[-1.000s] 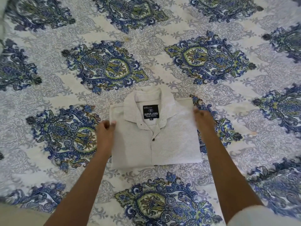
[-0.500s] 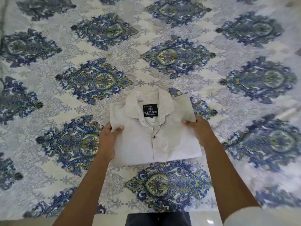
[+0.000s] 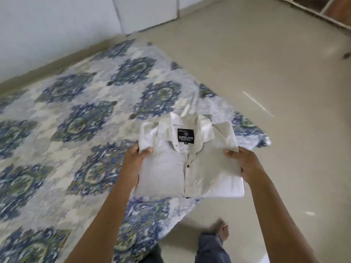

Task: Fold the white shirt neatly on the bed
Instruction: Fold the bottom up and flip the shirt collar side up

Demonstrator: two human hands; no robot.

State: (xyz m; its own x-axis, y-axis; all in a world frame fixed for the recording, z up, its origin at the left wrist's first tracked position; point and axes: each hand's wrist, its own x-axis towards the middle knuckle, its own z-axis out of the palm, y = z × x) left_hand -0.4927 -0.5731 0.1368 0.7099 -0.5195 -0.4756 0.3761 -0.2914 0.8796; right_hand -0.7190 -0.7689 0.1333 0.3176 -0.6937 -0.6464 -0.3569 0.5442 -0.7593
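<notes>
the bed (image 3: 57,149) fills the left and middle of the view, covered with a pale sheet printed with big blue and green medallions; the picture is blurred, so the print is smeared. its right edge runs on a slant from the top centre down to the bottom centre. the beige floor (image 3: 266,73) takes up the right side, with a few pale streaks on it. a light blue-grey wall (image 3: 47,25) runs along the top left behind the bed, and a pale slatted frame (image 3: 313,10) crosses the top right corner.

the white shirt (image 3: 171,171) is folded into a tidy rectangle, collar away from the person and front placket facing up. it is held in front of the person, over the right edge of the bed, with its lower right corner showing against the floor. i cannot tell whether any part of it touches the sheet.

the left hand (image 3: 133,164) clamps the shirt's left edge, thumb on top and fingers hidden below. the right hand (image 3: 247,164) clamps the right edge the same way, thumb on top.

a dark grey trouser leg (image 3: 210,249) and a bare foot (image 3: 222,230) stand on the floor beside the bed. inside the collar is a black label (image 3: 185,136) reading "super john", and a small dark button (image 3: 188,166) sits on the placket below it
</notes>
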